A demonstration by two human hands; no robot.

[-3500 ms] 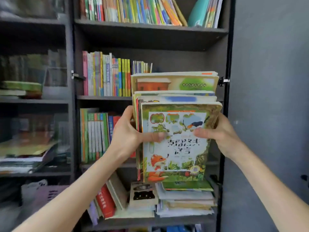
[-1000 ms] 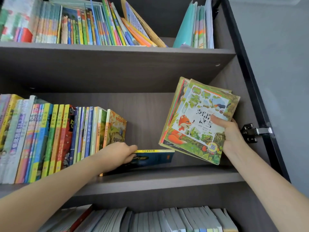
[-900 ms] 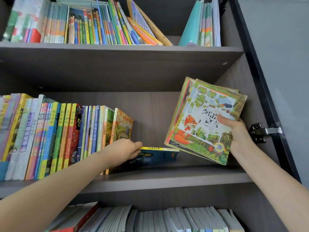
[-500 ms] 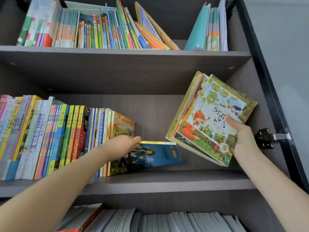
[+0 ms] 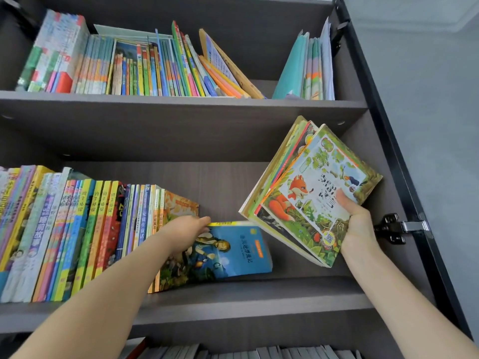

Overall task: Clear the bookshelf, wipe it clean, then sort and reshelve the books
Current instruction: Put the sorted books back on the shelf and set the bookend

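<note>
While our right hand (image 5: 359, 229) grips a fanned stack of thin picture books (image 5: 311, 193) with a fox on its green front cover, thumb across the cover and fingers hidden behind, it holds them tilted above the bare right part of the dark wooden middle shelf (image 5: 259, 299). They do not touch the board, and we judge they are ready to go in once a slot is made. Our left hand (image 5: 186, 230) reaches far into the shelf with fingers fairly straight, their tips on the yellow top edge of a blue paperback (image 5: 233, 252) with a painted figure on its cover. We see no curl round it, and the thumb is hidden. That paperback sits on its long edge, leaning back against the orange-covered last book of the upright row (image 5: 77, 229) of colourful thin spines that fills the left of the shelf. We judge it props the row and blocks the spot where the stack should stand, so it likely has to be stood up or pushed left first. A black metal door hinge (image 5: 399, 228) juts out just right of our right hand, something to steer round. Above, slim books (image 5: 129, 66) lean rightward, with teal folders (image 5: 305, 68) apart at the right. Below, pale edges of more books (image 5: 259, 353) show.
</note>
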